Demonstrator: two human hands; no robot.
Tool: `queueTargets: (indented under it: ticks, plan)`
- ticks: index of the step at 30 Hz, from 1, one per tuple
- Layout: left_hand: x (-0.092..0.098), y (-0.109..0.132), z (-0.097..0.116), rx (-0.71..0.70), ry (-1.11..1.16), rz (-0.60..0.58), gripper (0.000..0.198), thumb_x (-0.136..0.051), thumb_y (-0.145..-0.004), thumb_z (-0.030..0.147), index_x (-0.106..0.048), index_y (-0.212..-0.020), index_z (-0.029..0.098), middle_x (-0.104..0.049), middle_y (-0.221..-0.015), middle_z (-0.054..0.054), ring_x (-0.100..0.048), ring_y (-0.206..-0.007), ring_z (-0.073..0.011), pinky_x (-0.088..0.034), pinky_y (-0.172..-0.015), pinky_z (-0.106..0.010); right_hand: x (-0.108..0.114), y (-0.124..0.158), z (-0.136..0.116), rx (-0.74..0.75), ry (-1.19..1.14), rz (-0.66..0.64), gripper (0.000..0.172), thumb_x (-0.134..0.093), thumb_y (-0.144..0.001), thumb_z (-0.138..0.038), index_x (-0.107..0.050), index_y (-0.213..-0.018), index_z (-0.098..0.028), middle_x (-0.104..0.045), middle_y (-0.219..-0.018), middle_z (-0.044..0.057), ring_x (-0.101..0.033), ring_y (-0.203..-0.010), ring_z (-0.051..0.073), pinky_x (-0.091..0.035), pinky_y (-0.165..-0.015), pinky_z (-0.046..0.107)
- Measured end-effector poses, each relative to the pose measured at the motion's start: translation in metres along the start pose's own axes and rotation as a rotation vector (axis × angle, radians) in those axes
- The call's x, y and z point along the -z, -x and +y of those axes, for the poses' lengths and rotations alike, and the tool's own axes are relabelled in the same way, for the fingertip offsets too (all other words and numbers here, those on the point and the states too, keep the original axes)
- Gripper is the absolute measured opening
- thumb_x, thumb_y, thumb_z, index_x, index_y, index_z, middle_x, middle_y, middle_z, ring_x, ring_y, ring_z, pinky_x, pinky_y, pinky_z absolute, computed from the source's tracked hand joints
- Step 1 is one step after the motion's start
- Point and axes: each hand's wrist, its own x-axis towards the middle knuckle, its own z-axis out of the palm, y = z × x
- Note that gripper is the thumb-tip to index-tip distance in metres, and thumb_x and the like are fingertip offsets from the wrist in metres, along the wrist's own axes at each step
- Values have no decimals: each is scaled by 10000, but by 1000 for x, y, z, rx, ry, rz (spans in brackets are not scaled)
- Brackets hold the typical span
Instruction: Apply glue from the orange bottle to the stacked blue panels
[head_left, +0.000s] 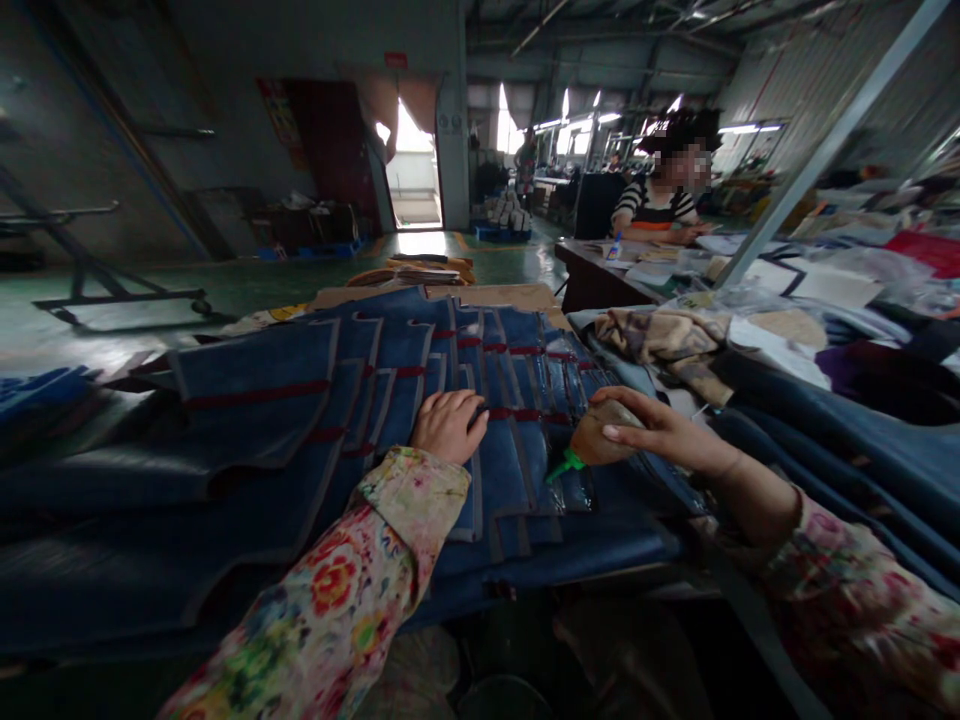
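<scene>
1. Floral-print sleeves [352,590] fill the frame bottom, 5 to 7 o'clock, one on each forearm.
2. Fanned stack of dark blue cut leather-like panels with grey edges and red stripes [300,420] spreads over the bench, centre to 9 o'clock.
3. Cluttered worktable of pale fabric and paper pieces [795,290] at 2 o'clock; a seated person in a striped top [654,205] behind it, at 1 o'clock.
4. Left hand [448,425], centre: fingers curled together, knuckles up, pressing flat on one panel.
5. Right hand [660,430], 3 o'clock of the left: clamped around a small amber squeeze bottle.
6. Small amber squeeze bottle with green nozzle [589,440]: nozzle points down to 8 o'clock, tip at the panel surface; actual contact cannot be told.
</scene>
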Motion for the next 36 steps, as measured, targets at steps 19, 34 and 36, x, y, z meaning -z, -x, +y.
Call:
queueTargets:
  ticks: [19,34,36]
  plan:
    - [1,0,1,24,7,3,237,-436,-881,325,-591,-1039,241,-620,-1131,-7,-547,-1046,-190,-326,-969,-398,9,-16,4,204,147,127,465,-616,-756,-484,-478,-1132,-249,-512,-1165,56,-507,-1077,238,-450,-915,336]
    - [-3,0,-1,16,6,13,243,-434,-879,330,-588,-1045,244,-621,-1131,-8,-545,-1054,-195,-332,-965,-403,8,-36,14,217,89,247,474,-626,-737,-489,-481,-1123,-255,-547,-1080,47,-541,-1021,234,-478,-870,352]
    - [-2,0,-1,15,7,14,242,-434,-878,329,-588,-1044,242,-623,-1129,-8,-547,-1052,-195,-333,-964,-402,8,-37,14,212,91,247,480,-620,-738,-499,-480,-1127,-255,-544,-1088,51,-540,-1021,237,-479,-870,360]
